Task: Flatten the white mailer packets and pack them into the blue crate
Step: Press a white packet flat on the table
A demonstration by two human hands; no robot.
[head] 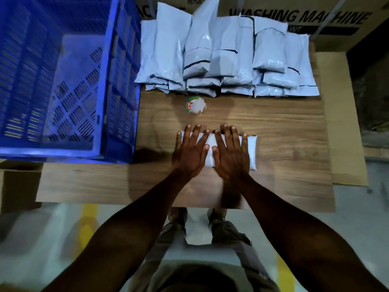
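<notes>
I am pressing my left hand (190, 151) and right hand (230, 151), fingers straight and gripping nothing, on one white mailer packet (251, 152) at table centre. I judge flattening is underway; next I am lifting it into the blue crate (117, 85) at ten o'clock.

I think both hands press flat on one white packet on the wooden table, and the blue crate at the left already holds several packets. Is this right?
Not quite. The head view shows the blue crate with no packets inside; its slotted floor is bare. The rest holds: the left hand and right hand press flat on one white packet on the wooden table.
</notes>
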